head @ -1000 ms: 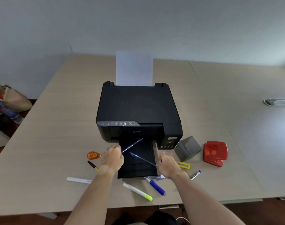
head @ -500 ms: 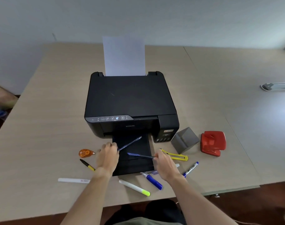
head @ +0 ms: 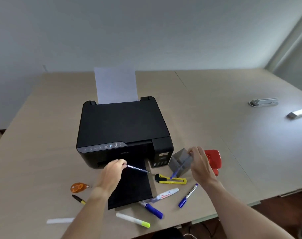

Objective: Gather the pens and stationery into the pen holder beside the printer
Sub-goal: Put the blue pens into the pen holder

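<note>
The right hand (head: 199, 163), which half a second earlier was over the printer's tray with a blue pen, has swung to the right and now hovers at the grey pen holder (head: 181, 163), its fingers pinched on the top end of that blue pen (head: 180, 168); the pen slants down across the holder's front face, its tip just above the yellow box cutter (head: 170, 179). Whether the pen has entered the holder's opening cannot be told. The left hand (head: 112, 173) remains at the front of the printer (head: 122, 128), closed around one end of a second pen (head: 138, 169), which points to the right over the black output tray (head: 129, 188). The change suggests that the first deposit is under way, with the second pen ready to follow. The holder is a small grey box standing tilted just beside the printer's right front corner, a red hole punch (head: 214, 161) close behind it. On the table (head: 215, 135) there lie as yet ungathered an orange correction-tape dispenser (head: 78, 187), a black and yellow marker (head: 78, 199), a white pen (head: 59, 220), a highlighter (head: 133, 220), a blue marker (head: 152, 209), a white tube (head: 167, 194) and another blue marker (head: 188, 195).
</note>
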Demonstrator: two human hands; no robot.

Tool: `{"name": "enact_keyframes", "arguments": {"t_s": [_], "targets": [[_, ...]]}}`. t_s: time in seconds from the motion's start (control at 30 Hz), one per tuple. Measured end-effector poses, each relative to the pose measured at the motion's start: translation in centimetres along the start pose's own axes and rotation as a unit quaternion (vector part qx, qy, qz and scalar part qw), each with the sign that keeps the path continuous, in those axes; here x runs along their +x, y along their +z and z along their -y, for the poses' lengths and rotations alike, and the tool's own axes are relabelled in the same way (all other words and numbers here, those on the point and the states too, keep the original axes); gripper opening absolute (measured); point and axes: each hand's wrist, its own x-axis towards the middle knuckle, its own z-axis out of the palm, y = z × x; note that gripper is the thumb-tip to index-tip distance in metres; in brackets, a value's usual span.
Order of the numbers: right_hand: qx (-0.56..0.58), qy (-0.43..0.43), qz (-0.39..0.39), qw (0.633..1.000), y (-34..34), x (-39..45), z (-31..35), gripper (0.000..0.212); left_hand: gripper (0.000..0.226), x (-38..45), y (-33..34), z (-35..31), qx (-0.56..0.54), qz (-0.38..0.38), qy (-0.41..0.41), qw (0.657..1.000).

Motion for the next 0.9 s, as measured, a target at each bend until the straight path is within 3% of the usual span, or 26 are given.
{"name": "enact_keyframes", "arguments": {"t_s": [0.23, 0.5, 0.8, 0.9], "targets": [[0.015, 0.115, -0.089, 0.989, -1.8, 2.7, -0.9, 0.043, 0.020, 2.1, -0.2, -2.8, 0.004, 0.021, 0.074, 0.997], [-0.053, 0.074, 0.021, 0.996, 0.2, 1.9, -1.6, 0.033, 0.017, 2.9, 0.4, -6.3, -0.059, -0.023, 0.144, 0.988], [-0.062, 0.089, 0.012, 0.994, 1.0, 0.1, -3.1, 0.032, 0.018, 6.5, 2.0, -13.4, -0.177, -0.072, 0.170, 0.967], [-0.069, 0.102, -0.008, 0.992, 0.6, -0.4, -3.8, 0.025, 0.019, 7.5, 2.9, -15.6, -0.161, -0.069, 0.185, 0.967]]}}
